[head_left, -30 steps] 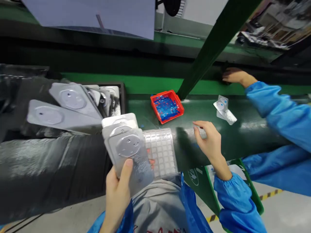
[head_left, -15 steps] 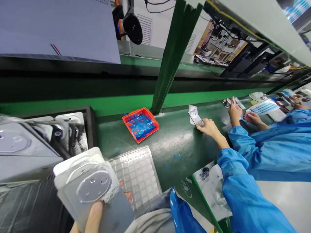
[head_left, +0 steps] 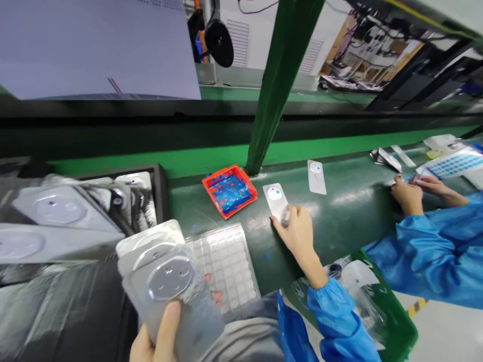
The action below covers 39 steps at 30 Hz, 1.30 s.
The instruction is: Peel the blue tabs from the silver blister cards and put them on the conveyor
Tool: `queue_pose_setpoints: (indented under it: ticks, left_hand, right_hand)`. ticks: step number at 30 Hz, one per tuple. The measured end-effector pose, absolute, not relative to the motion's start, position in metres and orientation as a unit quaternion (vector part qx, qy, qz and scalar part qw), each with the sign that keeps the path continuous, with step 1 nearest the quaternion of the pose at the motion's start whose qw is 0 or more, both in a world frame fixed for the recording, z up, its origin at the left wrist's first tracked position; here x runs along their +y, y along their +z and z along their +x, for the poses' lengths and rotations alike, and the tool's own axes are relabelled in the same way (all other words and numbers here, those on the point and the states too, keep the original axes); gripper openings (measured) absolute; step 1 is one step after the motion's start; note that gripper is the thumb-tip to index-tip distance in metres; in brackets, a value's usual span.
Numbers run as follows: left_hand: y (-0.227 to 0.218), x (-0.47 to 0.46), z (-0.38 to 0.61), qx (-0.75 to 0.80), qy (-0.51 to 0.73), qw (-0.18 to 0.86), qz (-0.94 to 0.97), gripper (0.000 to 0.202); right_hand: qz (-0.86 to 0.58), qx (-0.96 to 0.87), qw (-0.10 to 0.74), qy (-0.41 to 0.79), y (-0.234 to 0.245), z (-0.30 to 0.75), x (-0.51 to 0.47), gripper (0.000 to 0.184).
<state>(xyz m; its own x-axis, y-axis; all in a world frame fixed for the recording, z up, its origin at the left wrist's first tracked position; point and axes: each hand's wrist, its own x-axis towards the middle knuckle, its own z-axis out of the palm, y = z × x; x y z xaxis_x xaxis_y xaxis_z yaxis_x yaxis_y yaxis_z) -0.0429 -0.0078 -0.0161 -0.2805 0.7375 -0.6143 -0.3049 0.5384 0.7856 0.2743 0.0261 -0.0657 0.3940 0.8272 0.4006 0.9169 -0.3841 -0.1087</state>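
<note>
My left hand is at the bottom, thumb on top, closed round a stack of clear blister packs with round silver inserts. My right hand reaches onto the green belt and pinches the near end of a white card with a blue dot. A second white card lies flat on the belt a little farther right. An orange tray of blue bits sits just left of the card I hold.
A clear gridded tray lies at the belt's near edge. A black bin of blister packs stands at the left. A green post rises behind the orange tray. A co-worker's hands in blue sleeves work at the right.
My right hand has drawn one white card back left toward the orange tray; the other card stays on the belt. The blister stack in my left hand has shifted slightly right.
</note>
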Motion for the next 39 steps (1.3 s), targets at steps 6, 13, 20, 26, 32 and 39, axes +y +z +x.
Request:
queue_pose_setpoints:
  ticks: [6, 13, 20, 26, 32, 39]
  left_hand:
    - [-0.015, -0.008, -0.049, 0.661, 0.463, 0.561, 0.183, 0.067]
    - [0.003, -0.01, -0.039, 0.662, 0.521, 0.483, 0.237, 0.063]
    - [0.0, -0.024, -0.052, 0.645, 0.541, 0.481, 0.244, 0.055]
    - [0.011, -0.029, -0.052, 0.642, 0.573, 0.458, 0.222, 0.054]
    - [0.004, -0.029, -0.051, 0.638, 0.561, 0.482, 0.215, 0.052]
    - [0.013, -0.03, -0.034, 0.638, 0.537, 0.503, 0.227, 0.052]
  right_hand:
    - [-0.706, -0.632, 0.295, -0.124, -0.027, 0.262, 0.003, 0.043]
    - [-0.516, -0.806, 0.283, 0.069, -0.014, 0.201, -0.005, 0.021]
    - [-0.437, -0.864, 0.242, 0.061, -0.025, 0.157, 0.025, 0.021]
    - [-0.476, -0.857, 0.192, 0.055, -0.034, 0.141, 0.042, 0.012]
    - [-0.549, -0.803, 0.152, 0.176, -0.022, 0.136, 0.054, 0.012]
    - [-0.553, -0.722, 0.235, 0.343, 0.001, 0.142, 0.063, 0.014]
